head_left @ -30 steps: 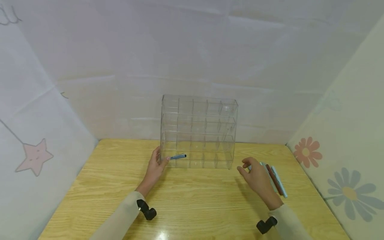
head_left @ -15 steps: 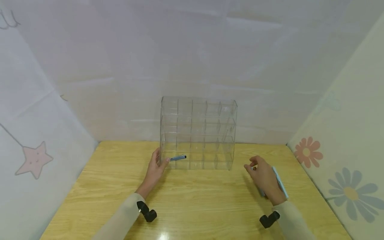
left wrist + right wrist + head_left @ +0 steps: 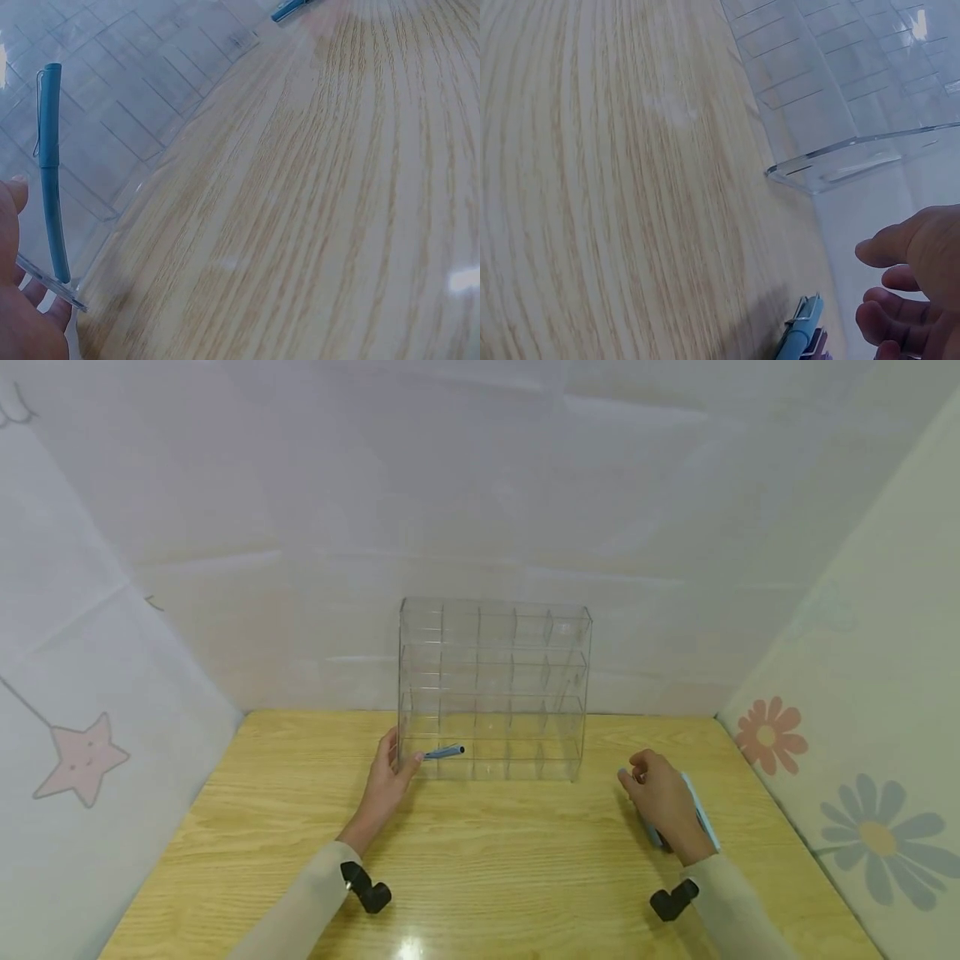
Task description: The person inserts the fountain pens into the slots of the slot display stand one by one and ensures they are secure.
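Note:
A clear plastic organizer [image 3: 491, 703] with rows of small compartments stands on the table. My left hand [image 3: 386, 781] grips its lower left side, thumb in front and fingers round the outer edge. A blue pen [image 3: 49, 142] sits at the left end of the bottom row, close to the thumb, its clipped cap end sticking out. My right hand [image 3: 663, 797] is to the right of the organizer, over several pens, fingers loosely bent with a gap to the thumb. A light blue pen [image 3: 802, 330] shows below that hand, a purplish one beside it; the rest are partly hidden.
The wood-grain table [image 3: 480, 860] meets a pale cloth backdrop [image 3: 480, 527] just behind the organizer. Printed cloth walls rise along the left and right sides. A small black camera sits on each wrist.
My right hand has moved right, further over the pens, and now covers more of them, including the brown one. My left hand stays on the organizer, and the blue pen there has not shifted.

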A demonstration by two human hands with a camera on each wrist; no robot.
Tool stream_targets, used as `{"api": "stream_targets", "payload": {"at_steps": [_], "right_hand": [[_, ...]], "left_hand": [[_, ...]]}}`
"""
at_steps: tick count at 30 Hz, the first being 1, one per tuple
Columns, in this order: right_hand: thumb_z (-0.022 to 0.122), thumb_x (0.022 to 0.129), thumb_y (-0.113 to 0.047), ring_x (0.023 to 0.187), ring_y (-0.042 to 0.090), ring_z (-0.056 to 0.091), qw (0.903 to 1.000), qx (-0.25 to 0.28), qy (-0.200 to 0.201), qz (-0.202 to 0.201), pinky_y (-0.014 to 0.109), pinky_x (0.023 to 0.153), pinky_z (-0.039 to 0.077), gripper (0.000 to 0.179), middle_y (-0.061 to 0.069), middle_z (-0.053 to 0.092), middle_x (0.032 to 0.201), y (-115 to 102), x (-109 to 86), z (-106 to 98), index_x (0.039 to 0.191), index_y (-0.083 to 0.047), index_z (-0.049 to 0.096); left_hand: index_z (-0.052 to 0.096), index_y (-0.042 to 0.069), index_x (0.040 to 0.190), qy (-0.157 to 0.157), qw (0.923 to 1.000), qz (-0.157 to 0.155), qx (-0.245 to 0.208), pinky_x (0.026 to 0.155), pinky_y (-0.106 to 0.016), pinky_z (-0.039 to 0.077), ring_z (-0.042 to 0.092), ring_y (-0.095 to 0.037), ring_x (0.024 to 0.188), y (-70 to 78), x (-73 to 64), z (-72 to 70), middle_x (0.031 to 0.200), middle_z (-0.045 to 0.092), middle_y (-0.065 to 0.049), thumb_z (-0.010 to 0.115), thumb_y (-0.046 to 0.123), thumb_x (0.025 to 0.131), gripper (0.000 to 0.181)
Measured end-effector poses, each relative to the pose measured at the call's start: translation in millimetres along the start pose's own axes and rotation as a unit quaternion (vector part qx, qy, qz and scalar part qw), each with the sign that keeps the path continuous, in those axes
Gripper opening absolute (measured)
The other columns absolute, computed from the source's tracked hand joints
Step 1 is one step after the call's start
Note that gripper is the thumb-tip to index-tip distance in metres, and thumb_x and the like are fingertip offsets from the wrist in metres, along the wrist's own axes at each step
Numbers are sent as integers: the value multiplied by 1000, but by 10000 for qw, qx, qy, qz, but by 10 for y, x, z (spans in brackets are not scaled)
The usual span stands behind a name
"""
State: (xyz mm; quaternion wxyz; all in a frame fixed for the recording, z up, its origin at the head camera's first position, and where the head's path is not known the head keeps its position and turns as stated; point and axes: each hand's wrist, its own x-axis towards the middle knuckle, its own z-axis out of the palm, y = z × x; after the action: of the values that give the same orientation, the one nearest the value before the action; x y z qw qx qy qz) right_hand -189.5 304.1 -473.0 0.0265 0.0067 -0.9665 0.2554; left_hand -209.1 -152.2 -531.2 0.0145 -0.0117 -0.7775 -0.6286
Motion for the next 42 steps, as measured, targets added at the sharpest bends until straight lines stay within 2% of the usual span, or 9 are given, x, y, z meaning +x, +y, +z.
{"api": "stream_targets", "payload": {"at_steps": [10, 18, 26, 29, 36, 42], "right_hand": [[65, 107, -30, 91, 28, 71, 9998, -158, -70, 48, 44, 75, 61, 44, 21, 72, 113, 122, 51, 86, 130, 8, 62], [64, 108, -28, 85, 23, 67, 9996, -272, -14, 82, 43, 73, 59, 40, 17, 71, 108, 172, 86, 156, 129, 5, 64], [63, 107, -25, 91, 30, 69, 9985, -553, -9, 30, 48, 71, 59, 38, 24, 69, 117, 220, 146, 220, 129, 5, 64], [62, 105, -24, 89, 30, 67, 9977, -663, -71, 89, 45, 68, 56, 36, 24, 68, 118, 242, 166, 243, 129, 3, 63], [63, 104, -19, 71, 22, 57, 9977, -655, -173, 21, 34, 55, 46, 33, 26, 66, 121, 249, 167, 274, 129, 3, 62], [64, 104, -18, 72, 20, 61, 9975, -667, -238, -38, 32, 57, 49, 33, 26, 68, 120, 232, 162, 291, 129, 3, 61]], "left_hand": [[10, 13, 172, 9, 10000, -67, -17, 133, -62, 25, 15, -46, 166, -3, 13, -1, 178, 14, -22, 58, 33, 112, 79], [9, 13, 172, 25, 9999, -89, -55, 133, -63, 25, 14, -46, 166, -12, 18, -1, 178, 14, -22, 57, 33, 112, 80], [10, 11, 172, 36, 9999, -63, -119, 133, -64, 23, 14, -48, 165, 10, 6, 15, 178, 14, -23, 56, 25, 113, 76], [11, 10, 172, 48, 9999, -30, -156, 133, -64, 23, 14, -49, 165, 8, 0, 25, 177, 14, -24, 56, 23, 113, 75], [12, 10, 172, 80, 9999, -27, -137, 133, -65, 22, 15, -49, 165, 4, 2, 30, 177, 14, -24, 58, 24, 112, 76], [12, 10, 172, 82, 9998, -4, -184, 133, -65, 23, 16, -49, 165, 3, -3, 16, 177, 15, -24, 58, 23, 112, 76]]}}
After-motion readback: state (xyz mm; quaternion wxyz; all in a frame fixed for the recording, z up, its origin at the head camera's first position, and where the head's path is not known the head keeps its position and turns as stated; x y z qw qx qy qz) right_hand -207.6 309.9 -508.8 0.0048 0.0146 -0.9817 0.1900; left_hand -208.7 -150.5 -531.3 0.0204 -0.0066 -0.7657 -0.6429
